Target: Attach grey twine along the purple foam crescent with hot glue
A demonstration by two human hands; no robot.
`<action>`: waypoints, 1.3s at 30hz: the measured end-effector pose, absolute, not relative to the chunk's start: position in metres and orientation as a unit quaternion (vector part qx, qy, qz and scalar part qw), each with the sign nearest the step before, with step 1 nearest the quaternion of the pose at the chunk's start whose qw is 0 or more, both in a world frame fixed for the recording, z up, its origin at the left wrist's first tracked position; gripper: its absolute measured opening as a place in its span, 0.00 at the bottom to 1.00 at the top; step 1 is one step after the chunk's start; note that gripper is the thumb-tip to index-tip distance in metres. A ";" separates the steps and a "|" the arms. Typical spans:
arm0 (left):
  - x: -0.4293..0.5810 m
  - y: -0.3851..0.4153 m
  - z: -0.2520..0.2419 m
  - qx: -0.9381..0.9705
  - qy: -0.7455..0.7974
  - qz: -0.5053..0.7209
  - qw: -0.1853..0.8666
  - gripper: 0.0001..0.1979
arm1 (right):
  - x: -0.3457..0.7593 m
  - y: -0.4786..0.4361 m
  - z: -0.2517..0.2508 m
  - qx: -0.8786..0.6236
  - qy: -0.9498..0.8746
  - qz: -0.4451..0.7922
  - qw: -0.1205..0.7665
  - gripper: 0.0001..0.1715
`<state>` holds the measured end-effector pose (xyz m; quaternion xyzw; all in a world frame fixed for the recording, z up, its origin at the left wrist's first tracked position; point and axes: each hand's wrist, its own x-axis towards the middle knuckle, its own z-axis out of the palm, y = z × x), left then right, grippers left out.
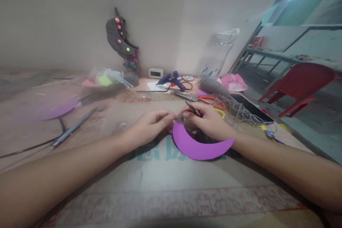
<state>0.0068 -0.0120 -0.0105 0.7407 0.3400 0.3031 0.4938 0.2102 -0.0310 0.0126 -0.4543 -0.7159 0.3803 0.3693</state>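
Observation:
A purple paper crescent (201,149) hangs tilted between my hands, its upper left tip wrapped in what looks like grey yarn (181,119). My left hand (153,124) is closed, thumb and forefinger pinched at that tip. My right hand (207,119) meets it there from the other side, fingers closed at the wrapped end. A thin dark tool (192,108), perhaps small scissors, sticks out of the right fist; its lower part is hidden. The crescent's other tip lies in front of my right wrist.
Behind my hands lie orange-handled scissors (211,100), a blue glue gun (172,80) and a grey yarn roll (217,87) with loose strands. A black phone (251,108), clear bottle (216,55), pen (73,128) and blurred bowl (103,87) stand around. A decorated grey crescent (117,37) hangs on the wall.

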 end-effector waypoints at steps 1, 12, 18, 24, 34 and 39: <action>0.007 -0.012 -0.009 0.737 0.345 0.318 0.487 0.16 | 0.210 -0.031 0.012 -0.453 -0.714 0.383 0.372 0.12; 0.005 -0.005 -0.009 0.731 0.330 0.277 0.529 0.16 | 0.199 -0.036 0.012 -0.438 -0.751 0.333 0.365 0.09; 0.004 -0.002 -0.009 0.704 0.330 0.308 0.547 0.14 | 0.216 -0.026 0.008 -0.377 -0.831 0.154 0.378 0.20; 0.002 0.001 -0.010 0.674 0.311 0.329 0.585 0.12 | 0.230 -0.016 0.003 -0.305 -0.894 -0.008 0.327 0.25; 0.001 0.003 -0.013 0.653 0.287 0.332 0.617 0.12 | 0.226 -0.018 0.003 -0.295 -0.899 -0.131 0.298 0.23; 0.002 0.002 -0.011 0.652 0.303 0.331 0.612 0.12 | 0.227 -0.017 0.002 -0.300 -0.902 -0.120 0.285 0.23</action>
